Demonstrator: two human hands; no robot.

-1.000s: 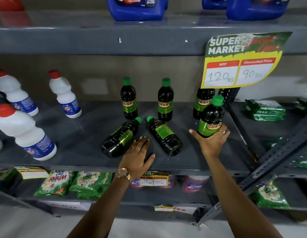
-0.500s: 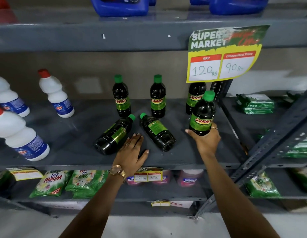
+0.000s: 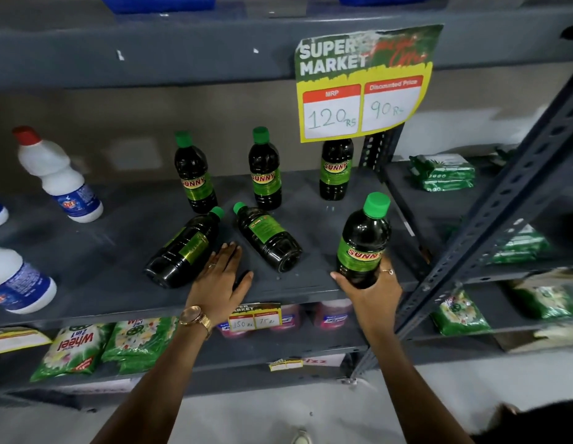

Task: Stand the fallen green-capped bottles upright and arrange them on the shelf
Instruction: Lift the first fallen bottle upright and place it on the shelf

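We read "SUNNY" on the label of the held bottle and on three upright bottles behind. The hanging price sign reads "SUPER MARKET", "MRP 120 Rs", "Discounted Price 90 Rs". The shelf-edge tag shows "150" and "75". A green pouch below reads "Wheel 2in1", upside down.

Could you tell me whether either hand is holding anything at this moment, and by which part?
The right hand grips an upright green-capped bottle around its lower body. The left hand rests flat on the shelf, holding nothing.
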